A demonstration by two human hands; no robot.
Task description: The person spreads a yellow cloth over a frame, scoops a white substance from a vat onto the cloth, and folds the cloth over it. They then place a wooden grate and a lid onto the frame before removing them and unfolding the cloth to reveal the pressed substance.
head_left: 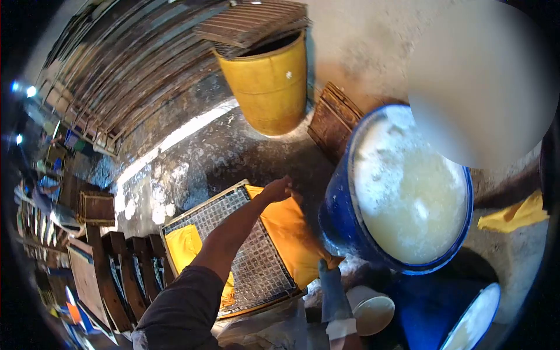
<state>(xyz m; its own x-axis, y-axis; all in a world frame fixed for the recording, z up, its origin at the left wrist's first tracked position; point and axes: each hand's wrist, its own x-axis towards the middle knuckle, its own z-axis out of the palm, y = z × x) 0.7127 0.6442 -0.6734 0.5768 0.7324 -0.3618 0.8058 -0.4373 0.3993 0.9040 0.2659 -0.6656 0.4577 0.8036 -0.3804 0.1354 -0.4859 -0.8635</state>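
An orange cloth (291,233) lies over the right part of a wood-edged tray with a grid surface (245,256). My left hand (276,190), bare, is closed on the cloth's far corner. My right hand (331,277), in a blue-grey glove, grips the near right corner by the tray's edge. The cloth sags between the two hands. A yellow cloth piece (183,245) is bunched over the tray's left edge. My left forearm crosses above the tray and hides part of the grid.
Right of the tray stands a blue drum (344,204) filled with foamy pale liquid. A white bucket (373,312) and another blue container (420,309) are below it. Dark wooden frames (122,274) stand left. A yellow barrel (265,87) is farther back. A person (44,198) is at far left.
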